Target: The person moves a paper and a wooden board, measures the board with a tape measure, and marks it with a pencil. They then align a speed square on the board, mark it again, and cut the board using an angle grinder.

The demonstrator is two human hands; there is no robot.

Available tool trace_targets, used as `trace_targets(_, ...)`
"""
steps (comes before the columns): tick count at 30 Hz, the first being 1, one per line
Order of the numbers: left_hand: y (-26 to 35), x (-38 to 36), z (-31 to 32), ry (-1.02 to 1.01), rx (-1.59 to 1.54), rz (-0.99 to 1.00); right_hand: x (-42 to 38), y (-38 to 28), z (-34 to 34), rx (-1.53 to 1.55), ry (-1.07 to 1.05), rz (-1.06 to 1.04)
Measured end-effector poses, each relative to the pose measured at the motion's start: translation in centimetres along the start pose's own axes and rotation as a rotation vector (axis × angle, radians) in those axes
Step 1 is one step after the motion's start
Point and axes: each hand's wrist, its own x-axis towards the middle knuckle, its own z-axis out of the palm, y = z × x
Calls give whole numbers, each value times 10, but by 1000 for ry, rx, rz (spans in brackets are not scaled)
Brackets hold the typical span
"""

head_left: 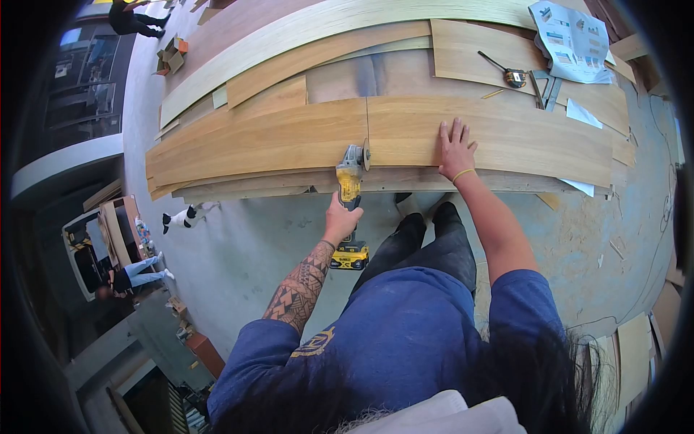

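Observation:
My left hand (pixel 341 219) is wrapped round the body of a yellow and black cordless angle grinder (pixel 349 181), its battery hanging toward me. The grinder's disc (pixel 366 154) stands upright at the near part of a thin dark line that runs across the wood plank (pixel 506 130). Whether the disc is spinning cannot be made out. My right hand (pixel 457 152) lies flat on the plank, right of that line, with fingers spread. Left of the line the wood surface (pixel 267 141) continues in the same grain.
Beyond the plank lie more wood sheets (pixel 484 54), a tape measure (pixel 515 77), a pencil (pixel 493 94), a metal square (pixel 551 90) and a printed sheet (pixel 575 43). A black-and-white animal (pixel 181 218) is on the floor at left. Two people (pixel 134 18) are farther off.

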Motion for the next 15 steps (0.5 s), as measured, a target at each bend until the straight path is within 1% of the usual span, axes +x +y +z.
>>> trace_targets(3, 4, 0, -1, -12, 0, -31, 0, 0, 2, -1, 7, 1)
trace_targets(13, 1, -1, 1, 7, -16, -2, 2, -1, 10, -27, 36, 9)
trace_targets(15, 5, -2, -1, -15, -9, -37, 3, 0, 12, -27, 40, 9)
